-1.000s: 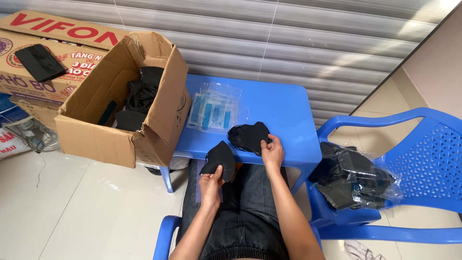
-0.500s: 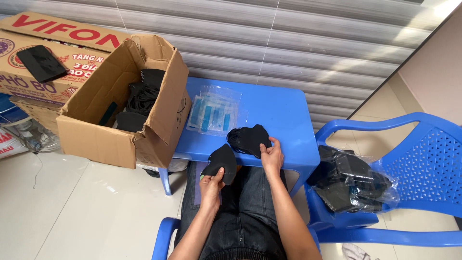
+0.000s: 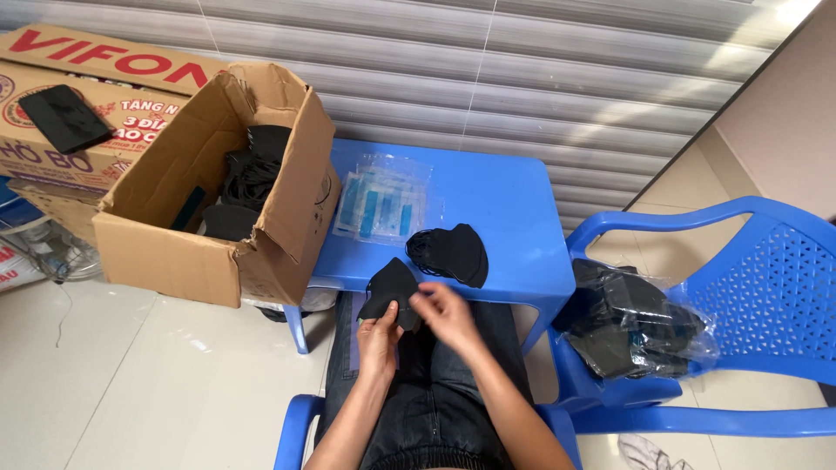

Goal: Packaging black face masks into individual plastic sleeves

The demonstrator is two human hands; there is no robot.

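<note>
1. Left hand point(image 3: 380, 329) closed its grip on a black folded fabric face mask point(image 3: 390, 287), thumb and fingers clamped on the lower edge, mask held above the lap just in front of the tabletop's near edge.
2. Right hand point(image 3: 444, 312) pinched the same mask at its right side, fingertips meeting the left hand's; grip closed on the mask.
3. Both forearms ran up from the lap; dark jeans showed below the hands.
4. Just beyond the hands, a small pile of black face masks point(image 3: 453, 252) lay on the small blue plastic tabletop point(image 3: 514, 218), near its front edge, apart from the held mask.
5. Farther back on the tabletop, left of centre, lay a stack of clear plastic sleeves with blue inserts point(image 3: 383, 202).
6. Left of the tabletop, touching its side, an open brown cardboard box point(image 3: 174, 252) stood on the pale tiled floor point(image 3: 131, 383), more black masks inside it.
7. Right of the person, a blue plastic chair point(image 3: 766, 287) carried a clear bag of black masks point(image 3: 631, 322) on its seat.
</note>
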